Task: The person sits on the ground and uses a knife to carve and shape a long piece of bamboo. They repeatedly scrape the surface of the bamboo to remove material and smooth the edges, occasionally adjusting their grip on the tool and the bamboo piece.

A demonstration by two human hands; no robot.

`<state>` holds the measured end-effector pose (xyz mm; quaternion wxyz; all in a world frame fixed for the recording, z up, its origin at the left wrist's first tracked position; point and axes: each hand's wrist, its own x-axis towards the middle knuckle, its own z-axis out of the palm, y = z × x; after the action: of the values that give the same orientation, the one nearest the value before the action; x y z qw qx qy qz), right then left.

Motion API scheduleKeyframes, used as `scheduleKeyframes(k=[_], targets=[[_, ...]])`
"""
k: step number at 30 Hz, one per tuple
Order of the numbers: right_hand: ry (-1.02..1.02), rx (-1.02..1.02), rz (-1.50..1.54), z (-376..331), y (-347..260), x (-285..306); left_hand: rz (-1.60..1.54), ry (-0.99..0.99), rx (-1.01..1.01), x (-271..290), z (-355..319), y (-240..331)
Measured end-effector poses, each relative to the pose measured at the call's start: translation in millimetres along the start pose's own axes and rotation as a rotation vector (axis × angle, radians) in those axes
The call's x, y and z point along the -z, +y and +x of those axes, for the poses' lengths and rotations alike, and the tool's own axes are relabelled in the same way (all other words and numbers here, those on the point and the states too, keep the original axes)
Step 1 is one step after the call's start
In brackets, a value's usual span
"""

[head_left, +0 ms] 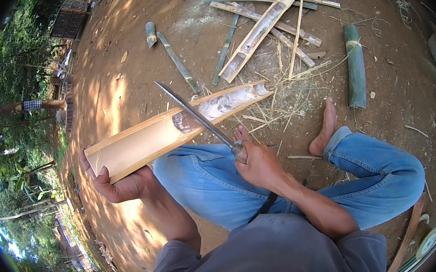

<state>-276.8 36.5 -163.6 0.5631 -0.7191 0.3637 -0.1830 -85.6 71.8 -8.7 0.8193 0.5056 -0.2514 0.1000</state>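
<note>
A split half of a bamboo culm (133, 141) lies hollow side up across my left thigh, slanting from lower left to upper right. My left hand (124, 183) grips its near end from beneath, thumb along the cut rim. Closed around the handle of a long knife (199, 116) is my right hand (259, 166). The dark blade crosses above the bamboo near its inner node, tip pointing up and left; whether it touches the wood I cannot tell. Past that node the hollow shows whitish, patchy lining, while the near section looks pale and smooth.
Ahead on the dirt ground lie another split bamboo half (259, 35), several strips, and thin shavings (289, 103). A green bamboo length (354, 68) rests at right beyond my bare foot (325, 128). A short bamboo piece (150, 34) and a narrow strip (178, 63) lie at left.
</note>
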Motion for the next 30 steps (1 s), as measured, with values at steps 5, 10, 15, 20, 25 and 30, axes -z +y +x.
scheduleKeyframes(k=[5,10,15,20,25,30], targets=[[0.084,0.041,0.033,2,15,-6,0.017,0.044,-0.078,-6,-6,3],[0.027,0.033,0.040,-11,11,-8,0.018,0.009,-0.051,6,-6,2],[-0.029,-0.229,0.090,15,27,13,-0.033,0.039,-0.035,-1,-7,4],[0.060,-0.007,0.074,4,25,-3,0.026,0.078,-0.066,-6,-9,6],[-0.019,-0.159,0.065,13,33,10,0.038,0.082,-0.084,-7,-4,-1],[-0.040,-0.379,0.210,22,49,13,0.042,0.097,-0.107,-10,-6,5]])
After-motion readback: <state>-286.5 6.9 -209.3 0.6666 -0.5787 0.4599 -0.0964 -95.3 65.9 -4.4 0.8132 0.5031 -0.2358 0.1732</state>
